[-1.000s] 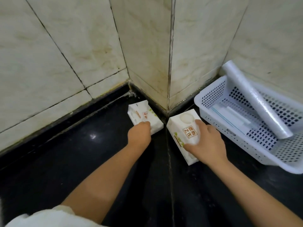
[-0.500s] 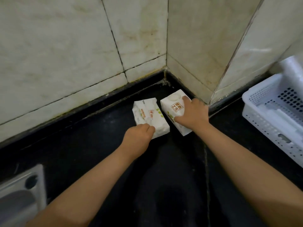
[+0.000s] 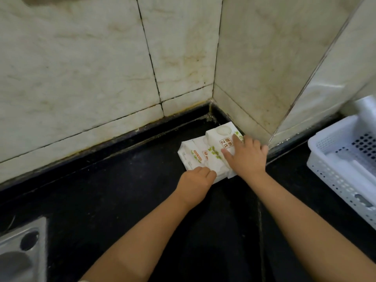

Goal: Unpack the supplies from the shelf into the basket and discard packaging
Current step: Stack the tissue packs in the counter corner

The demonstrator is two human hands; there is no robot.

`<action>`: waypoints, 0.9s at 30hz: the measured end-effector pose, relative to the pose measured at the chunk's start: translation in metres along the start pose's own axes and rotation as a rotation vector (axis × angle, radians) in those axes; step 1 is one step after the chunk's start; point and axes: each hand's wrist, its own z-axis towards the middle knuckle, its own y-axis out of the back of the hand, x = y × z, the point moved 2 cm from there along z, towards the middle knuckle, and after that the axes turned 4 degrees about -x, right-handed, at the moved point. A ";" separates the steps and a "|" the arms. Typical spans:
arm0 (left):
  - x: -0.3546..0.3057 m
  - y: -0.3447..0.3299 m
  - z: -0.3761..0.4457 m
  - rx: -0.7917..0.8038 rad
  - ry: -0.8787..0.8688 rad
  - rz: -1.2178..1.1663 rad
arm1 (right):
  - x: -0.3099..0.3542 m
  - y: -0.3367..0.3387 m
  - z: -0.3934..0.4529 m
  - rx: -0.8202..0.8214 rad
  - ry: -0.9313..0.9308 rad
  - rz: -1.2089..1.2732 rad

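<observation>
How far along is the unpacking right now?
Early. The white basket already holds a clear roll. In hand: the right hand presses one white pack, and the left hand grips the second pack. Both remain on the black counter, still wrapped.

Stained marble wall tiles (image 3: 81, 64) meet black countertop (image 3: 101, 200) at corner.

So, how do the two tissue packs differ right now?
The right pack lies partly on top of the left pack and closer to the wall corner. The right hand lies flat on the right pack; the left hand touches the left pack's near edge. Both are white with green and orange print.
</observation>
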 end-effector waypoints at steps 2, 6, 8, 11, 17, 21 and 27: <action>-0.003 -0.006 0.002 0.058 -0.039 0.007 | -0.002 0.003 0.000 0.017 0.002 -0.043; -0.003 -0.017 -0.002 0.137 -0.036 -0.013 | -0.002 0.005 -0.002 0.058 0.005 -0.081; -0.001 -0.018 -0.005 0.155 -0.018 -0.065 | -0.003 0.005 -0.003 0.087 -0.008 -0.056; -0.005 -0.006 -0.008 0.134 0.030 -0.052 | -0.007 0.012 -0.015 0.121 -0.037 -0.013; -0.006 0.033 -0.020 0.229 0.173 0.072 | -0.022 0.050 -0.054 0.087 0.024 0.036; -0.033 0.063 -0.018 0.309 0.145 0.233 | -0.045 0.095 -0.088 0.001 0.011 0.078; -0.110 0.127 -0.006 0.229 0.075 0.079 | -0.095 0.186 -0.161 -0.295 -0.035 0.045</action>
